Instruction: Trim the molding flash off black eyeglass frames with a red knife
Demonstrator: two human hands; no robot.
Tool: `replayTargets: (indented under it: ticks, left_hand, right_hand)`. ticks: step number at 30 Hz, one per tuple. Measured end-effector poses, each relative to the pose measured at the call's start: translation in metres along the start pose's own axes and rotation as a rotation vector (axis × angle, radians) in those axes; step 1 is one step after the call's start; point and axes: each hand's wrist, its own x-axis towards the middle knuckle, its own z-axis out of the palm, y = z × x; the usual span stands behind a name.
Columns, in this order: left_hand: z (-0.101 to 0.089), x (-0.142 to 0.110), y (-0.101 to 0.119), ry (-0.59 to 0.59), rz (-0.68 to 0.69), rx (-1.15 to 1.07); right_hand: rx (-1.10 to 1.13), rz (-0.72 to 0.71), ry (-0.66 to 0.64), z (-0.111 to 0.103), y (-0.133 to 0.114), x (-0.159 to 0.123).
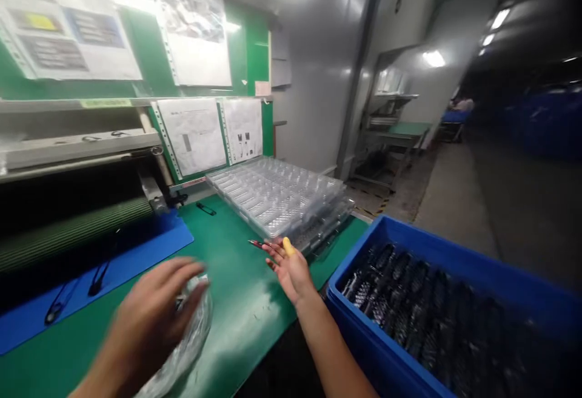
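My left hand [157,313] is at the lower left, blurred by motion, its thumb apart from the curved fingers. Beneath and beside it lies a crumpled clear plastic bag [193,325] on the green tabletop [240,283]; whether they touch I cannot tell. My right hand [288,270], palm partly turned up, wears a yellow finger cot [288,246] on the thumb. Its fingers hold a slim red pen-like tool [256,244] with a dark pointed tip aimed left. Just beyond that hand stands a stack of clear plastic blister trays [277,195].
A blue bin [386,331] at the right holds rows of dark items in clear packaging. On the left, a conveyor belt [82,228] meets a blue sheet [168,243] carrying black cable-like pieces [96,283]. Another black piece [206,209] lies near the trays. Papers [193,134] hang behind.
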Motion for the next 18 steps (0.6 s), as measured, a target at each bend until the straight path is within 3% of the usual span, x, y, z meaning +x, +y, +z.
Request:
replayTargets:
  ticks: [5,8,10,13,18]
  left_hand:
    - [0.084,0.097,0.034,-0.135,0.179,0.145]
    - [0.112,0.125,0.040,-0.208,0.288,0.207]
    - [0.116,0.129,0.042,-0.248,0.343,0.218]
    - [0.106,0.134,0.045,-0.270,0.358,0.210]
    - [0.061,0.173,0.052,-0.217,0.265,0.131]
  right_hand:
    - [0.099,-0.076,0.116,0.003,0.009,0.018]
    - [0.207,-0.089,0.117,0.007,0.014,0.022]
    - [0.296,-0.105,0.112,0.012,0.017,0.022]
    - [0.408,-0.141,0.127,0.017,0.021,0.020]
    - [0.473,-0.160,0.149,0.016,0.032,0.014]
